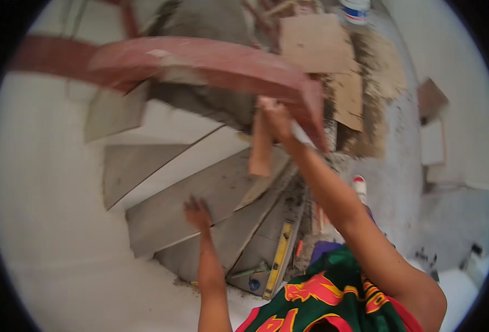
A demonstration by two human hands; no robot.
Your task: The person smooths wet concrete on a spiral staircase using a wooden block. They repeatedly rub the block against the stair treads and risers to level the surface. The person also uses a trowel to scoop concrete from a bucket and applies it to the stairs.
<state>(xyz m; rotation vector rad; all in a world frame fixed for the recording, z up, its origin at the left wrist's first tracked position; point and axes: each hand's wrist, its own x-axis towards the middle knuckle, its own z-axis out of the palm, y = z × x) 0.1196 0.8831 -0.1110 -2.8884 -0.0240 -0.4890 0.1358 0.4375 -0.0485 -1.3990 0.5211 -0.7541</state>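
My right hand (277, 119) is closed around the upper end of a flat reddish-brown strip (261, 146), perhaps wood or tile. The strip hangs down over the stair treads, close beneath a curved red stringer-like beam (200, 58). A small white edge shows beside my right wrist. My left hand (198, 213) rests with fingers spread on a grey wedge-shaped stair tread (161, 224), near its front edge. Motion blurs both hands a little. A yellow spirit level (280, 252) lies on a lower step, with a green-handled tool (251, 271) and a small blue round object (254, 284) next to it.
Winding steps fan out against a white wall (51, 182) on the left. Cardboard sheets (313, 44) and dirt cover the floor at the far right, near a white bucket (356, 11). Square panels (432, 141) lean on the right wall. An orange item (299, 248) lies beside the level.
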